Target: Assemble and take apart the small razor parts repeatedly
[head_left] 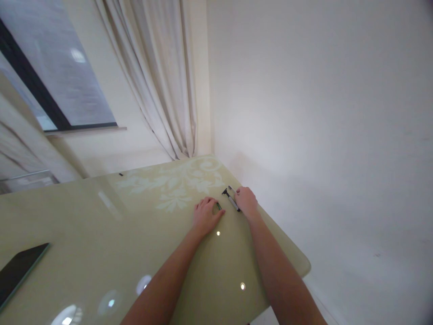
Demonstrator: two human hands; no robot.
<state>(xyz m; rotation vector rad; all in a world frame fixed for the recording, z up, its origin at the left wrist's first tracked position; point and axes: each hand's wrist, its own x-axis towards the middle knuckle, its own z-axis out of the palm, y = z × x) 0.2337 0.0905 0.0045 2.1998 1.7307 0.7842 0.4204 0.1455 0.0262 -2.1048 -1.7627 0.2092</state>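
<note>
left hand (204, 217) on desk (135, 234), thumb and fingers spread around small dark green piece (218, 206); can't tell if gripped. right hand (246, 201) by desk's right edge, fingers narrow, pinching slim stick (230, 187) with dark tip. black-and-grey razor-shaped tool (233, 202) lies between hands, just beside the right. dark flat slab (20, 271) at left, small black bit (121, 174) along far edge.

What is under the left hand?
The table is under the left hand; a small dark item shows at its thumb side. Anything the hand covers cannot be seen.
</note>
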